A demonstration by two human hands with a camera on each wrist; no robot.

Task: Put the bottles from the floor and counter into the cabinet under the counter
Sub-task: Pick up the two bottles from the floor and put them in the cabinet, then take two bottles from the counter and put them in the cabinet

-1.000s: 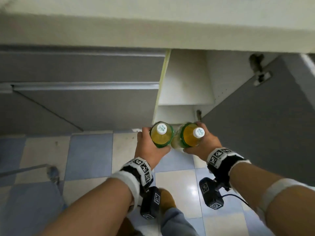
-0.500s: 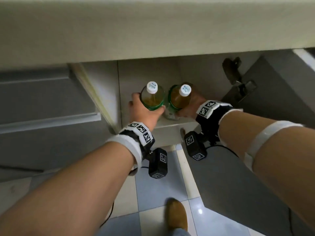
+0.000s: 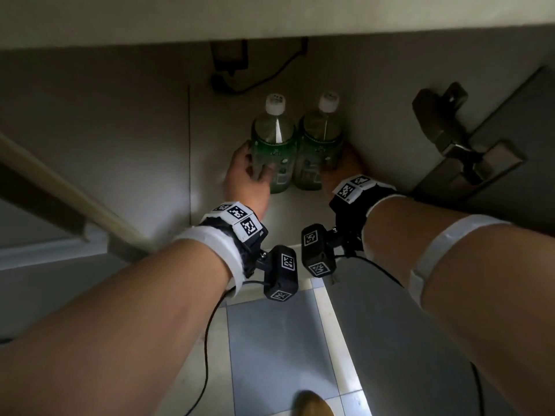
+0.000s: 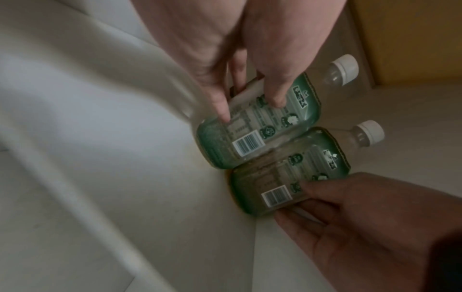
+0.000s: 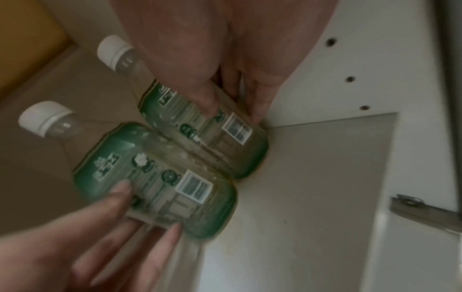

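Two clear bottles with green labels and white caps stand upright, side by side and touching, on the cabinet floor (image 3: 297,214). My left hand (image 3: 249,175) grips the left bottle (image 3: 274,136) low on its label, thumb in front and fingers round the far side. My right hand (image 3: 348,166) grips the right bottle (image 3: 321,136) the same way. In the left wrist view my fingers (image 4: 277,98) wrap the left bottle (image 4: 260,128), with the right bottle (image 4: 287,170) beside it. The right wrist view shows the right bottle (image 5: 207,138) and the left bottle (image 5: 155,173), each held.
The grey cabinet door (image 3: 510,139) stands open on the right, with a metal hinge (image 3: 450,130). A black adapter with a cable (image 3: 229,60) sits on the back wall. The counter edge (image 3: 270,19) overhangs the opening. Checked floor tiles (image 3: 270,340) and a shoe (image 3: 312,403) lie below.
Both hands have carried the bottles from above the floor tiles forward into the cabinet and down onto its floor. My head has dropped lower, under the counter edge.
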